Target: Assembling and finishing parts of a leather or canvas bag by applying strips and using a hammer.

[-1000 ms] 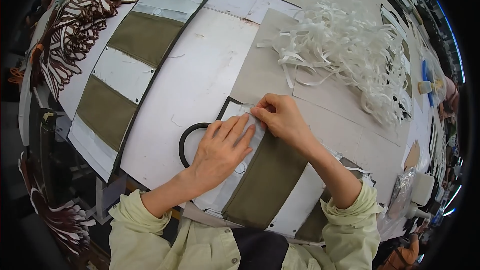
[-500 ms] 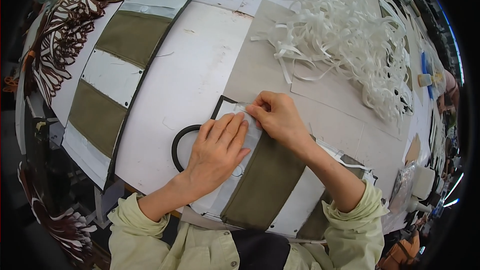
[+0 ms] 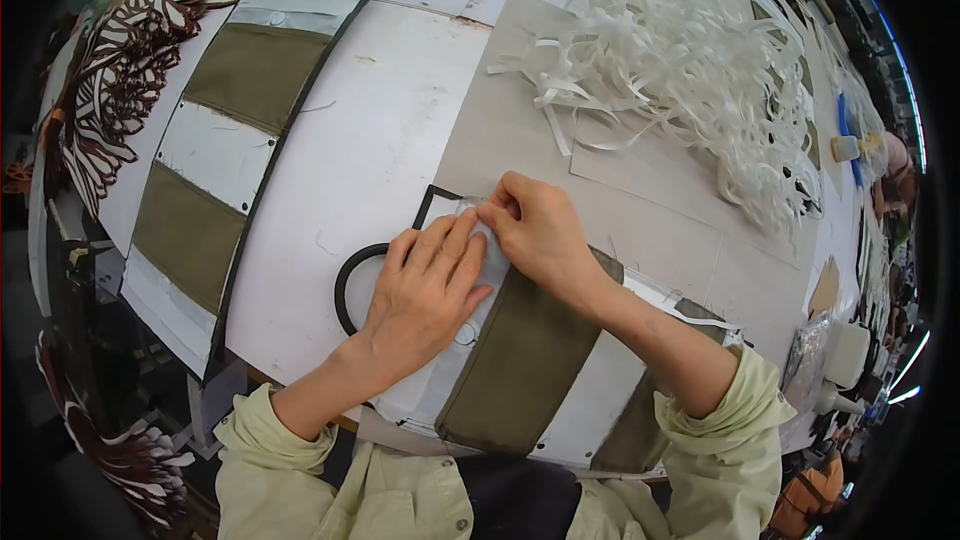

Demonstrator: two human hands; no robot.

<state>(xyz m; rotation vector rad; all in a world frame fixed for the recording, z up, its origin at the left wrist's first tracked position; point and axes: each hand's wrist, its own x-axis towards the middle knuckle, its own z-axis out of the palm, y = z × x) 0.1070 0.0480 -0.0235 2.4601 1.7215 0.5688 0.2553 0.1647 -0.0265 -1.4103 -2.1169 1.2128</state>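
Note:
In front of me lies a fabric hanging organizer (image 3: pixel 535 365) with olive bands, white bands, dark edging and a black loop handle (image 3: pixel 343 290). My left hand (image 3: pixel 425 285) lies flat on its white end, fingers stretched over the clear plastic strip (image 3: pixel 440 370). Just beyond those fingertips, my right hand (image 3: pixel 535 230) has thumb and forefinger pinched at the strip's far corner. The exact spot under the fingertips is partly hidden. A round snap (image 3: pixel 465 333) shows through the strip, near the left thumb.
A similar organizer (image 3: pixel 262 75) lies at the left. Brown-and-white striped bands (image 3: pixel 125 80) are bunched beyond it. A loose heap of white ribbon (image 3: pixel 690 80) rests on grey board (image 3: pixel 480 130) at the far right. A white bottle (image 3: pixel 838 398) is at the right edge.
The right hand has shifted slightly left and closer to the left hand's fingertips, still pinching. The whole view has drifted a little; the left hand stays flat on the organizer.

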